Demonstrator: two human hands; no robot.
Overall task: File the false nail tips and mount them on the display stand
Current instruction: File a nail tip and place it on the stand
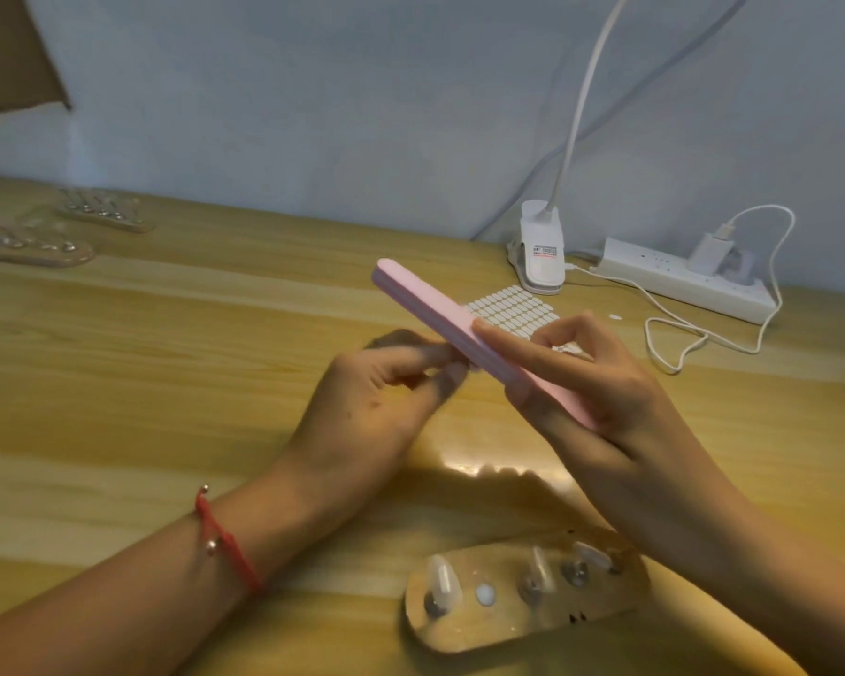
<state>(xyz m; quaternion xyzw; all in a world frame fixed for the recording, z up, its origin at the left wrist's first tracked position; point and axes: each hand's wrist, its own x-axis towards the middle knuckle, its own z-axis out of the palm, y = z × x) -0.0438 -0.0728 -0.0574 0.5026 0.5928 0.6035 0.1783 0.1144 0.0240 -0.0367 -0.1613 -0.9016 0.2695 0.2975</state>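
My right hand [601, 383] grips a long pink nail file [425, 304], index finger stretched along its top, the file pointing up and left. My left hand [386, 397] is blurred and pinches something small, probably a nail tip, against the file's underside; the tip itself is hidden by my fingers. Near the table's front edge lies a wooden display stand [503, 626] with three clear nail tips mounted on its pegs and a white blob on one peg.
A sheet of white adhesive tabs [513, 307] lies behind the hands. A white clip lamp [540, 251], a power strip [679, 280] and a looped charging cable [674, 334] sit at the back right. Two more wooden stands [30, 246] lie far left.
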